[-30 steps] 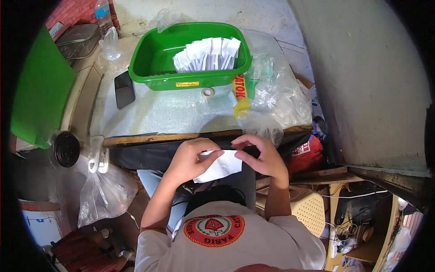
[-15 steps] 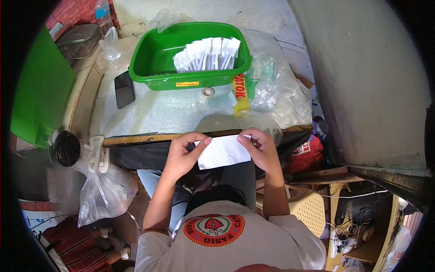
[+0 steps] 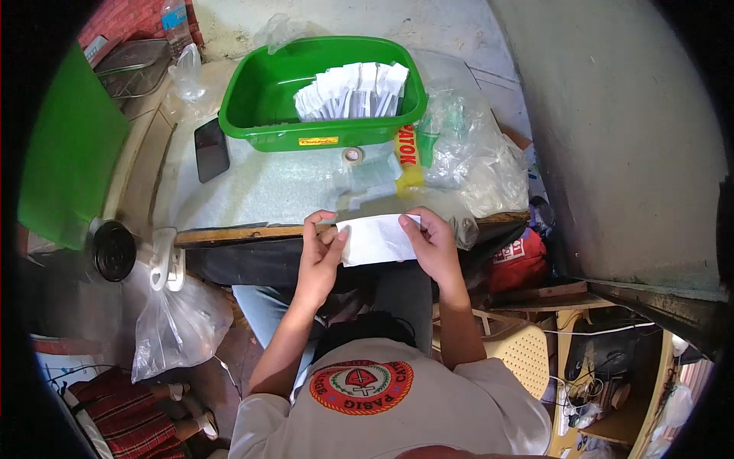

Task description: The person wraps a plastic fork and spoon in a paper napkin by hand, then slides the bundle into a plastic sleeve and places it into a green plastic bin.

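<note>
A person's left hand (image 3: 317, 249) and right hand (image 3: 436, 249) hold a white sheet (image 3: 378, 241) by its opposite ends, fingers pinching it, at the near edge of the tabletop (image 3: 252, 200). Farther back, a green basin (image 3: 267, 140) contains fanned white packets (image 3: 352, 92); a dark phone (image 3: 212, 151) lies just left of the basin.
</note>
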A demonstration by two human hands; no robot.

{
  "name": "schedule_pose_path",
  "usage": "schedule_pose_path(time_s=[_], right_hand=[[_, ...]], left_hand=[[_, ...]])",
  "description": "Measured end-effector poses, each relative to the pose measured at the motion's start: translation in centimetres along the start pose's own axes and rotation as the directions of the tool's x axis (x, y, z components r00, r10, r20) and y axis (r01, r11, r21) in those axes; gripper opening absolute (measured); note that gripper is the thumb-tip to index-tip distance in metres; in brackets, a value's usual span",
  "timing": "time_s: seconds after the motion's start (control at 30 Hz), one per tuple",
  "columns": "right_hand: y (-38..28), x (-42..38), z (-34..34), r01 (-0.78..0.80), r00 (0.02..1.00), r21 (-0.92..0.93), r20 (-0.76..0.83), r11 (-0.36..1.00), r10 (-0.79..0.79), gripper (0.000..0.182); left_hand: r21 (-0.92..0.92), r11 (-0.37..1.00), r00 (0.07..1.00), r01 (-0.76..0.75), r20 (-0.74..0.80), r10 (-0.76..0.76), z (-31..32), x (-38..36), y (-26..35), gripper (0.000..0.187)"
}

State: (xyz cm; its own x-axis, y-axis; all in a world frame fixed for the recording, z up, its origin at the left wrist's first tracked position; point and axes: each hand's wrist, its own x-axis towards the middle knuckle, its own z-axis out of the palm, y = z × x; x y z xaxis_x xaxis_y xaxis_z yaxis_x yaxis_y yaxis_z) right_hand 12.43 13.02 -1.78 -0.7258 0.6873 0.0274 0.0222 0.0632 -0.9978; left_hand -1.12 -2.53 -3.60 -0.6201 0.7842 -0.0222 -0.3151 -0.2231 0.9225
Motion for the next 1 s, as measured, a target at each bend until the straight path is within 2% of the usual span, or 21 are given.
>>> schedule_pose_path(time_s=[0.07,0.1,0.13,0.2,0.23,0.3,0.33,0.4,0.43,0.53,0.6,0.63,0.7,0.8,0.93,1.0], right_hand=[[-0.3,0.1,-0.1,-0.016,1.000,0.009,0.004,1.000,0.016,0.017],[-0.3,0.2,-0.2,-0.031,0.999,0.017,0.009,0.999,0.031,0.018],[-0.3,0.3,-0.2,-0.032,0.999,0.017,0.010,0.999,0.032,0.018],[-0.3,0.4,-0.3,-0.040,0.999,-0.020,0.012,0.999,0.040,0.018],[-0.4,0.4,-0.3,-0.040,0.999,-0.020,0.011,0.999,0.041,0.018],[-0.8,0.4,-0.1,-0.025,1.000,0.044,-0.014,0.999,0.026,0.013],[-0.3,0.6,-0.2,-0.024,1.000,0.045,-0.015,0.999,0.025,0.013],[0.5,0.9,-0.5,0.155,0.982,-0.025,-0.109,0.988,-0.156,0.009],[0.5,0.9,-0.6,0.154,0.982,-0.025,-0.108,0.988,-0.156,0.009],[0.3,0.7,-1.1,0.175,0.984,0.052,-0.025,0.983,-0.174,0.011],[0.7,0.9,-1.9,0.223,0.960,-0.069,0.190,0.972,-0.206,0.009],[0.7,0.9,-1.9,0.223,0.960,-0.069,0.189,0.972,-0.207,0.009],[0.5,0.8,-2.0,0.034,0.984,0.007,0.173,0.999,-0.035,0.013],[0.6,1.0,-1.9,0.008,0.985,-0.049,0.172,0.999,0.000,0.018],[0.6,0.7,-2.0,0.014,0.988,-0.140,0.157,0.990,0.008,0.021],[0.6,0.4,-2.3,0.121,0.990,-0.203,0.098,0.972,-0.103,0.021]], left_hand=[[0.067,0.994,0.997,-0.081,-0.006,0.081,0.2,-0.1,-0.4,0.020],[0.145,0.989,0.999,-0.038,0.012,0.036,-0.2,-0.3,-0.3,0.017],[0.145,0.989,0.999,-0.037,0.010,0.036,-0.4,-0.3,-0.3,0.017],[0.280,0.955,0.992,-0.096,0.106,0.068,-0.5,-0.4,0.0,0.018],[0.280,0.955,0.992,-0.095,0.107,0.068,-0.6,-0.4,0.2,0.018],[0.390,0.921,0.994,-0.013,0.106,-0.031,-0.9,-0.5,0.6,0.025],[0.391,0.920,0.994,-0.014,0.107,-0.030,-0.7,-0.4,0.7,0.025],[0.232,0.970,0.994,-0.064,0.104,0.041,-0.2,-0.4,0.9,0.029],[0.233,0.971,0.994,-0.064,0.103,0.040,-0.2,-0.4,1.0,0.029],[0.229,0.973,0.990,-0.044,0.141,0.011,-0.6,-0.5,1.4,0.033],[0.265,0.964,0.987,-0.030,0.163,-0.014,-0.8,-0.4,1.5,0.037],[0.265,0.964,0.986,-0.030,0.164,-0.014,-0.8,-0.4,1.5,0.037],[0.240,0.969,0.984,-0.058,0.175,0.015,-0.8,-0.4,1.4,0.038],[0.289,0.956,0.986,-0.057,0.166,0.009,-1.0,-0.3,1.1,0.040],[0.280,0.958,0.986,-0.069,0.165,0.023,-0.9,-0.4,1.1,0.038],[0.304,0.948,0.990,-0.098,0.126,0.062,-0.9,-0.4,1.2,0.038]])
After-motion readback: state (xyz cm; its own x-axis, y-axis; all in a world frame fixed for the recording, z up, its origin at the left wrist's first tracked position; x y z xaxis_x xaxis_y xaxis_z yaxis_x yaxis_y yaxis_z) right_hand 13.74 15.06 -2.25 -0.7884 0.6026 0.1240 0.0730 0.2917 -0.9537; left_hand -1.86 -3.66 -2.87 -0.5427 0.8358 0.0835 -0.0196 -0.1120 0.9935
